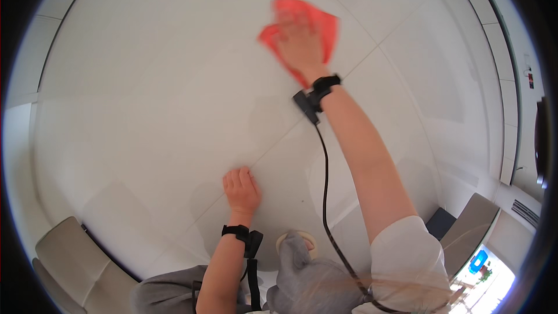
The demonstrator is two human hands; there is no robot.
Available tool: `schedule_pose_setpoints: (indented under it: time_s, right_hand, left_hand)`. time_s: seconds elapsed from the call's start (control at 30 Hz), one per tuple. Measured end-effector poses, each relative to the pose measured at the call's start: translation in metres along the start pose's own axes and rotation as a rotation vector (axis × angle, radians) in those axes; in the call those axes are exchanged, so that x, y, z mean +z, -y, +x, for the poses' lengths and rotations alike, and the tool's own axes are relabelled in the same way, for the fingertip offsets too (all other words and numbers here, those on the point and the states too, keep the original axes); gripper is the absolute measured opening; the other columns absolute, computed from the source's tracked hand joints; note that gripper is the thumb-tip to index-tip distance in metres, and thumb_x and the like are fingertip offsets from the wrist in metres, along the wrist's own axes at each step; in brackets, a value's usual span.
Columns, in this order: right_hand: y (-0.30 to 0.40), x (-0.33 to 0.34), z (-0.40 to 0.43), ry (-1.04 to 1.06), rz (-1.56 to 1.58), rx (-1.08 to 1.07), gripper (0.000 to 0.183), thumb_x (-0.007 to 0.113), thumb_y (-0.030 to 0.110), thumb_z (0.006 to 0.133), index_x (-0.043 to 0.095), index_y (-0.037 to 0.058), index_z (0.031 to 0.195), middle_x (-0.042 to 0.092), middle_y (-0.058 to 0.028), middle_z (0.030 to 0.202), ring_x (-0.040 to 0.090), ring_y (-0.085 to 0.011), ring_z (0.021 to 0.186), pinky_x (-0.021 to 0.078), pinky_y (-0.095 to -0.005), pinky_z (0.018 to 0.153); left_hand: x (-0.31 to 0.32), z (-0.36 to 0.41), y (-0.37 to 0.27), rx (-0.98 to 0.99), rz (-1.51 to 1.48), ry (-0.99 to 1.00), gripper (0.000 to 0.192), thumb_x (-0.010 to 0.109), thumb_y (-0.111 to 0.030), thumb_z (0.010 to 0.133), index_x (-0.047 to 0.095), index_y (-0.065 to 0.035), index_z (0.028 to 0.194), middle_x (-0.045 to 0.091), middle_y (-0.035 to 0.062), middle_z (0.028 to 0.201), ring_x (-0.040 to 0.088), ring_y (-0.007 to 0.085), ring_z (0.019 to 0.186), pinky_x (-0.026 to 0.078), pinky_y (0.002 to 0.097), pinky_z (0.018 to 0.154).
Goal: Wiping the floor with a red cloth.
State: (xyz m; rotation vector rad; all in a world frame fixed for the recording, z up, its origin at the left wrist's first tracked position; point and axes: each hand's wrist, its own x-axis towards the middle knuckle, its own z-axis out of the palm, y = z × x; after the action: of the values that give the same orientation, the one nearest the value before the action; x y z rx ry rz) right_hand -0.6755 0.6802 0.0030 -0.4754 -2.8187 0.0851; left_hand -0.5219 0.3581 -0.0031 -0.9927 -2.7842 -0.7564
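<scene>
My right hand reaches far forward and lies over a red cloth, whose edges stick out around the fingers. Hand and cloth are blurred, and the cloth is spread on the pale glossy tiled floor. Nearer to me, my left hand is curled with its fingers together and nothing seen in it. Whether it touches the floor or hangs just above it, I cannot tell. Each wrist wears a black strap with a small black device, and a cable runs back from the right one.
A beige upholstered seat stands at lower left, another at lower right. Near my slippered foot a dark speck marks the floor. Thin tile joints cross diagonally. White walls or cabinets line both sides; a bright window shows at lower right.
</scene>
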Motion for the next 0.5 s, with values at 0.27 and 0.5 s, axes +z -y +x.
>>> schedule_pose_setpoints:
  time_s: [0.27,0.5]
  right_hand:
    - [0.105,-0.023,-0.119,0.233,0.510,-0.798,0.048,0.053,0.036,0.086,0.051,0.0214,0.132,0.039,0.0041,0.145,0.031,-0.0188,0.136,0.0197,-0.0466,0.114]
    - [-0.092,-0.039,-0.064,0.046,0.357,-0.067,0.035,0.055,0.023,0.087,0.060,0.0088,0.119,0.056,-0.0085,0.129,0.048,-0.0286,0.122,0.0403,-0.0404,0.099]
  left_hand:
    - [-0.001,-0.006,0.006,-0.011,-0.006,0.012,0.015,0.053,-0.005,0.081,0.053,-0.0032,0.096,0.051,0.0111,0.085,0.049,0.0296,0.075,0.040,0.0412,0.069]
    - [-0.004,-0.001,0.002,-0.002,-0.008,0.002,0.013,0.053,-0.004,0.082,0.053,-0.0036,0.095,0.051,0.0106,0.085,0.049,0.0284,0.075,0.039,0.0404,0.069]
